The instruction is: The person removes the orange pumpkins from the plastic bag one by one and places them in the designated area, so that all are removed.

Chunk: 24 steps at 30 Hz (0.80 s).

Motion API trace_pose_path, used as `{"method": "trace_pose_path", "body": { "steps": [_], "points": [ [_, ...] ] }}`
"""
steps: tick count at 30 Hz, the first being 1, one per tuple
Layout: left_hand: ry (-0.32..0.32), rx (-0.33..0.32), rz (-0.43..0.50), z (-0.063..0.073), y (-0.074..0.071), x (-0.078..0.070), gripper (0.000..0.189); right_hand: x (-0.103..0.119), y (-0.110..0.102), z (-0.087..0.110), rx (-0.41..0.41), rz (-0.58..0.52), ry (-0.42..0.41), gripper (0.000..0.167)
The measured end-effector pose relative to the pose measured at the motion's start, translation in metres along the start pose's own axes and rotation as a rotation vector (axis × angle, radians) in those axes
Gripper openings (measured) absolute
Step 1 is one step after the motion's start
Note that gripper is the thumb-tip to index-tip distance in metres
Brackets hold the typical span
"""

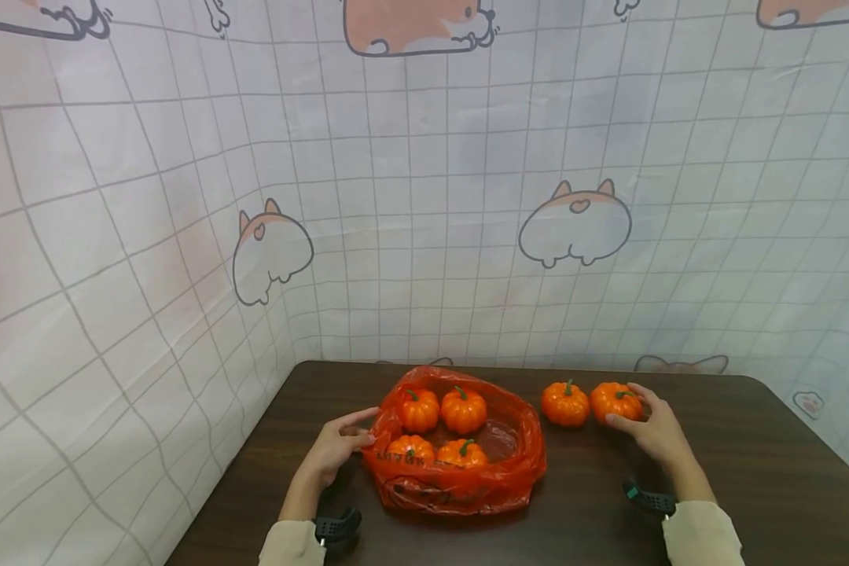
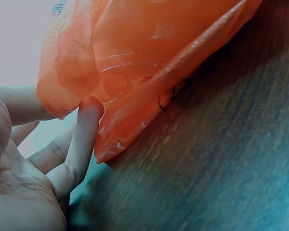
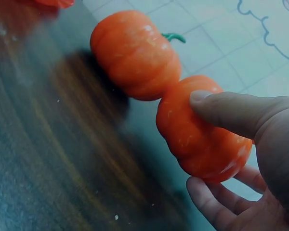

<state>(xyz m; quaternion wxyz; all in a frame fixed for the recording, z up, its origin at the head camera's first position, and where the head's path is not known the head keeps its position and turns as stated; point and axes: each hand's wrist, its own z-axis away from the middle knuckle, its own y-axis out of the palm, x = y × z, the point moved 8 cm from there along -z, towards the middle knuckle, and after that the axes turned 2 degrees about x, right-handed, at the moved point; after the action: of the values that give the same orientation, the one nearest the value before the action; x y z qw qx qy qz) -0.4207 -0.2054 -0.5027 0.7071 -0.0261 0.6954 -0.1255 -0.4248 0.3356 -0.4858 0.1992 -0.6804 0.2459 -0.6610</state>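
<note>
An orange-red plastic bag [image 1: 467,487] lies wide-mouthed on the dark table, with several small glossy pumpkins [image 1: 464,410] inside. At the bag's left rim, my left hand [image 1: 336,448] holds the thin film between thumb and fingers. The left wrist view shows the fingertips [image 2: 90,107] against the plastic. To the right of the bag, my right hand [image 1: 652,427] grips a small orange pumpkin [image 3: 197,134] with a green stem, thumb on one side and fingers on the other. Another pumpkin [image 1: 565,404] stands just left of it, and the two appear to touch.
A dark wood-grain table [image 1: 580,519] carries everything. Behind it and along the left hangs a white gridded cloth [image 1: 424,236] printed with cartoon dogs. Both wrists wear dark straps [image 1: 338,525].
</note>
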Motion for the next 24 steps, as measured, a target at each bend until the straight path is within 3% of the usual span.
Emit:
{"method": "trace_pose_path", "body": {
  "steps": [24],
  "points": [
    [0.005,0.009,0.007,-0.0026,-0.0005,0.0014,0.047,-0.0080,0.0092,-0.0052,0.009,-0.012,0.050,0.095]
  ]
}}
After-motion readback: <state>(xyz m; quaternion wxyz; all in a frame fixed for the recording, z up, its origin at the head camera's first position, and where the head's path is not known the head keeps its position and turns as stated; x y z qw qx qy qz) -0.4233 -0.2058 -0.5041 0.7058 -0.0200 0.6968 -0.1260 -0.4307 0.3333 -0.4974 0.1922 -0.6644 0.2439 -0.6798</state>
